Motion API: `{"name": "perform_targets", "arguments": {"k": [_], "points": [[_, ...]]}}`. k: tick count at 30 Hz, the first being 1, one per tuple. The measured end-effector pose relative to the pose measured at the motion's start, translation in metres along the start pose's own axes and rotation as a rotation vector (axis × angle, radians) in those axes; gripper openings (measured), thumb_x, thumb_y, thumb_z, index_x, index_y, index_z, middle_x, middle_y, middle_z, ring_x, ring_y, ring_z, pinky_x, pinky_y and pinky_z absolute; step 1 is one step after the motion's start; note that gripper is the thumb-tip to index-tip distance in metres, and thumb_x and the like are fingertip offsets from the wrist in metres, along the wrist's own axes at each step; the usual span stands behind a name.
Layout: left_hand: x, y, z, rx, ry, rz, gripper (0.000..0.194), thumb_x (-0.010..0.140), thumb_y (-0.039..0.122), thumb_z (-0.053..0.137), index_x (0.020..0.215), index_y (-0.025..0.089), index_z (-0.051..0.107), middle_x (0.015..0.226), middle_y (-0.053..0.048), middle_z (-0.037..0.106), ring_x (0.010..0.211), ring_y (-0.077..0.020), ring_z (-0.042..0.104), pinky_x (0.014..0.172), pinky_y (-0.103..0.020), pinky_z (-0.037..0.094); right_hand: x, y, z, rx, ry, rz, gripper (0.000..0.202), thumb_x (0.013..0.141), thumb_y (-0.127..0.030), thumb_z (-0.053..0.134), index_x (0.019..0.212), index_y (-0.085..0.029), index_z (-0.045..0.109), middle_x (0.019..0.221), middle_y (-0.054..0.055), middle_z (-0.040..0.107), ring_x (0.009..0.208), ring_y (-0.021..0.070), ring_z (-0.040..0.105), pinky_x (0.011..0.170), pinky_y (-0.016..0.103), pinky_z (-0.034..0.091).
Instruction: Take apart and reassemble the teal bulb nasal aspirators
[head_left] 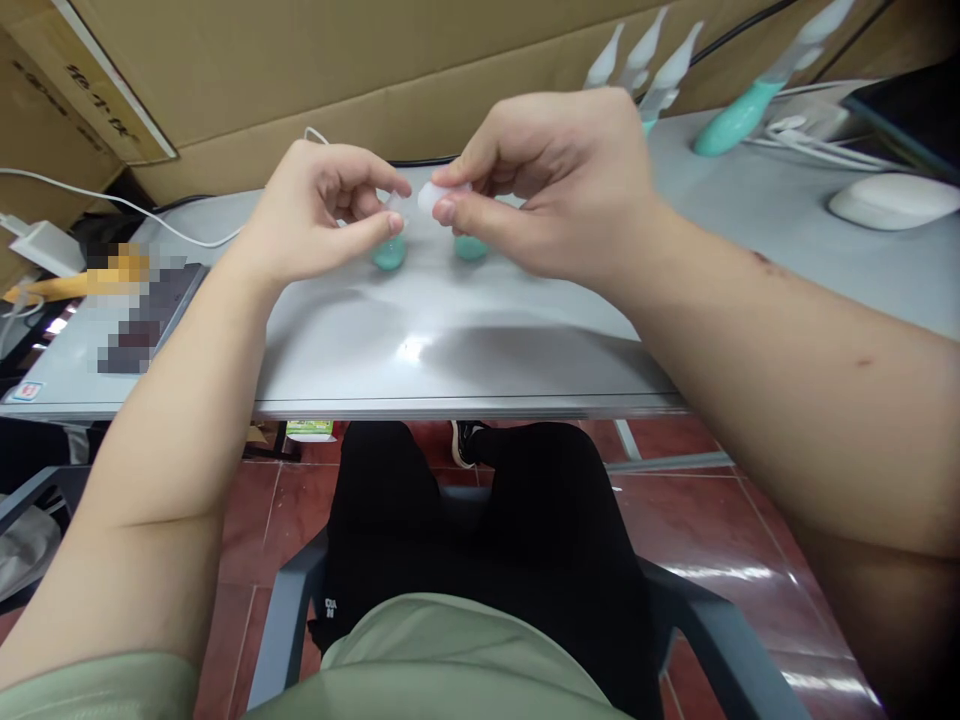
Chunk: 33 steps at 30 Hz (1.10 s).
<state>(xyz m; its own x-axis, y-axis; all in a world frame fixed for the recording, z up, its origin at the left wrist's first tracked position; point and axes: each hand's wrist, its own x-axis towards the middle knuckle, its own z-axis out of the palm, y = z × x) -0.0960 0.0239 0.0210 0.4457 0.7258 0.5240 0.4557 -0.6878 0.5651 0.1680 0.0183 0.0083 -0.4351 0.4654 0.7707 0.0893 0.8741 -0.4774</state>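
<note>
Between thumb and fingers, my right hand pinches a small white translucent piece. To its left, my left hand has its thumb and fingers round the clear upper part of a bottle with a teal base; the fingers cover most of it. A second teal base stands on the table below my right fingertips, its top hidden by that hand. The white piece and the left bottle's top are close together, with a small gap between them.
Several teal bottles with white pointed tips stand behind my right hand, one leaning farther right. A white mouse and cables lie at the right of the grey table. A white charger and dark device are at left. Cardboard stands behind.
</note>
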Motion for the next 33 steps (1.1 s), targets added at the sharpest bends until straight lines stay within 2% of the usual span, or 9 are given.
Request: {"name": "perform_targets", "arguments": {"k": [2, 6, 10, 13, 17, 21, 25, 27, 33], "points": [[0.002, -0.007, -0.002, -0.021, 0.013, -0.002, 0.03, 0.071, 0.05, 0.095, 0.097, 0.038, 0.086, 0.075, 0.001, 0.077, 0.065, -0.0219, 0.065, 0.063, -0.044, 0.059, -0.002, -0.003, 0.001, 0.077, -0.116, 0.007, 0.02, 0.092, -0.039, 0.09, 0.086, -0.024, 0.079, 0.084, 0.0, 0.076, 0.072, 0.0132, 0.065, 0.065, 0.029, 0.051], [0.004, -0.011, -0.002, -0.069, 0.016, 0.004, 0.029, 0.068, 0.047, 0.095, 0.094, 0.039, 0.085, 0.084, 0.0, 0.081, 0.074, -0.0253, 0.072, 0.069, -0.047, 0.065, -0.009, -0.002, 0.01, 0.096, -0.454, 0.051, 0.016, 0.096, -0.037, 0.083, 0.094, -0.022, 0.082, 0.082, 0.001, 0.075, 0.072, 0.0141, 0.064, 0.07, 0.03, 0.051], [0.002, -0.011, 0.001, -0.1, -0.027, -0.005, 0.034, 0.068, 0.048, 0.098, 0.096, 0.034, 0.085, 0.094, -0.003, 0.083, 0.075, -0.0253, 0.075, 0.068, -0.047, 0.068, -0.013, 0.001, 0.021, 0.029, -0.592, 0.042, 0.01, 0.096, -0.027, 0.078, 0.093, -0.019, 0.082, 0.082, 0.001, 0.075, 0.073, 0.0132, 0.062, 0.071, 0.029, 0.047], [0.002, -0.013, 0.003, -0.145, -0.053, 0.022, 0.043, 0.071, 0.054, 0.101, 0.101, 0.03, 0.082, 0.094, -0.006, 0.08, 0.076, -0.026, 0.077, 0.069, -0.051, 0.068, -0.014, 0.003, 0.021, -0.011, -0.657, 0.07, 0.007, 0.095, -0.025, 0.079, 0.097, -0.019, 0.083, 0.085, 0.0, 0.075, 0.075, 0.0134, 0.063, 0.071, 0.028, 0.046], [0.004, -0.016, 0.005, -0.225, -0.057, 0.055, 0.054, 0.069, 0.066, 0.103, 0.102, 0.033, 0.075, 0.09, -0.004, 0.076, 0.08, -0.0258, 0.074, 0.075, -0.056, 0.069, -0.012, 0.007, 0.012, 0.037, -0.548, 0.109, 0.018, 0.092, -0.03, 0.085, 0.107, -0.019, 0.083, 0.087, 0.001, 0.076, 0.076, 0.0146, 0.066, 0.072, 0.029, 0.049], [0.003, -0.013, 0.005, -0.229, -0.046, 0.045, 0.049, 0.067, 0.066, 0.103, 0.089, 0.033, 0.074, 0.094, -0.003, 0.076, 0.08, -0.0257, 0.074, 0.076, -0.056, 0.07, -0.006, 0.005, 0.007, 0.104, -0.32, 0.201, 0.012, 0.091, -0.03, 0.087, 0.093, -0.022, 0.077, 0.085, 0.001, 0.075, 0.075, 0.0162, 0.066, 0.072, 0.032, 0.055], [-0.002, -0.005, 0.005, -0.186, -0.035, -0.029, 0.047, 0.069, 0.065, 0.101, 0.089, 0.033, 0.073, 0.096, -0.003, 0.081, 0.085, -0.0296, 0.079, 0.083, -0.057, 0.07, -0.002, 0.0, 0.011, 0.132, -0.1, 0.232, 0.031, 0.084, -0.041, 0.097, 0.085, -0.023, 0.072, 0.09, 0.004, 0.076, 0.077, 0.0181, 0.066, 0.077, 0.037, 0.06], [-0.003, -0.002, 0.005, -0.182, -0.029, -0.032, 0.048, 0.07, 0.067, 0.1, 0.088, 0.033, 0.072, 0.096, -0.004, 0.081, 0.088, -0.0315, 0.08, 0.083, -0.058, 0.07, -0.002, 0.0, 0.014, 0.143, -0.046, 0.213, 0.038, 0.081, -0.048, 0.099, 0.083, -0.023, 0.07, 0.088, 0.005, 0.075, 0.077, 0.0185, 0.066, 0.077, 0.037, 0.061], [-0.003, 0.011, 0.009, -0.171, 0.005, -0.057, 0.049, 0.067, 0.065, 0.103, 0.081, 0.03, 0.07, 0.092, -0.004, 0.082, 0.088, -0.032, 0.08, 0.084, -0.057, 0.072, -0.002, -0.002, 0.017, 0.093, 0.011, 0.217, 0.04, 0.081, -0.056, 0.098, 0.08, -0.025, 0.073, 0.083, 0.005, 0.072, 0.077, 0.0213, 0.067, 0.077, 0.036, 0.06]]}}
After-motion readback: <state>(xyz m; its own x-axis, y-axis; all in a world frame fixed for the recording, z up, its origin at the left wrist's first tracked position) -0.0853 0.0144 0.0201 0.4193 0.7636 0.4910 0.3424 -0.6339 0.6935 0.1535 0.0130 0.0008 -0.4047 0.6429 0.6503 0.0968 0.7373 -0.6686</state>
